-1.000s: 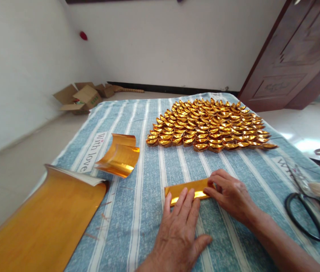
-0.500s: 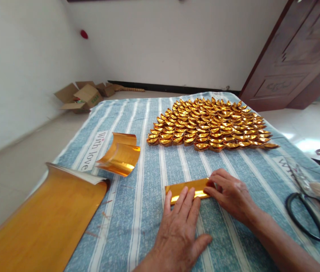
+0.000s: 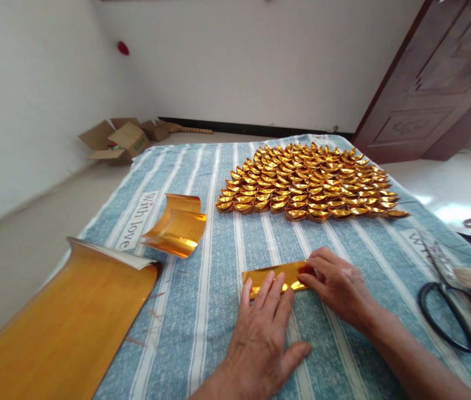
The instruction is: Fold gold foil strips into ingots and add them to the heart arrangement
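Note:
A folded strip of gold foil paper (image 3: 279, 271) lies flat on the striped cloth in front of me. My left hand (image 3: 262, 322) rests on it with the fingers spread, their tips pressing its near edge and left part. At the strip's right end, my right hand (image 3: 337, 283) pinches the paper between thumb and fingers; the very corner is hidden there. Beyond the hands stand rows of folded gold paper ingots (image 3: 310, 183), packed close together. Left of the strip, curled loose gold sheets (image 3: 181, 230) sit on the cloth.
A large stack of gold paper (image 3: 64, 316) covers the left front of the table. Black-handled scissors (image 3: 447, 311) lie at the right edge. The blue and white tablecloth (image 3: 218, 311) is under everything. Open cardboard boxes (image 3: 122, 141) stand on the floor behind, and a brown door (image 3: 422, 83) is at right.
My right thumb and fingers have shifted slightly left along the strip's right end. The left hand stays almost where it was, still pressing the paper.

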A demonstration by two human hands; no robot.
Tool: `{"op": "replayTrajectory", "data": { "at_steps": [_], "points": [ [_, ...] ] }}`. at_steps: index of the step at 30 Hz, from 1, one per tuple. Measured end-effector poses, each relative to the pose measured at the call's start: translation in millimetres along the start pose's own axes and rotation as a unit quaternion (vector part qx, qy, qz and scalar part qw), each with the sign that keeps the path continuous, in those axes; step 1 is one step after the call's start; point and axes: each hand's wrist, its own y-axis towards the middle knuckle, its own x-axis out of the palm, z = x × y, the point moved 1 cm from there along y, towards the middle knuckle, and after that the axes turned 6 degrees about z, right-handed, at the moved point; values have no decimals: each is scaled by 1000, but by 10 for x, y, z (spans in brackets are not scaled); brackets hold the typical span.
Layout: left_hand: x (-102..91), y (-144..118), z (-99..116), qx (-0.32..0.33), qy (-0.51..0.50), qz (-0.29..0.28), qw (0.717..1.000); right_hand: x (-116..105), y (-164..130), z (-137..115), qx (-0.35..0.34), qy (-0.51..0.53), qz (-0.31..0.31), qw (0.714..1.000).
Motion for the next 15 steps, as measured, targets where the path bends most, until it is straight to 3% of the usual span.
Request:
{"op": "replayTrajectory", "data": {
  "at_steps": [4, 9, 12, 15],
  "points": [
    [31, -10, -15, 1, -5, 12, 1000, -17, -10, -48, -47, -61, 13, 997],
    [-33, 15, -13, -6, -6, -28, 1000, -25, -4, -170, -114, -143, 23, 983],
    [-75, 40, 0, -10, -10, -42, 999, 5, -6, -228, -153, -136, 7, 979],
    [-87, 61, 11, -15, -10, -63, 998, 30, -11, -236, -146, -92, -7, 985]
  ]
}}
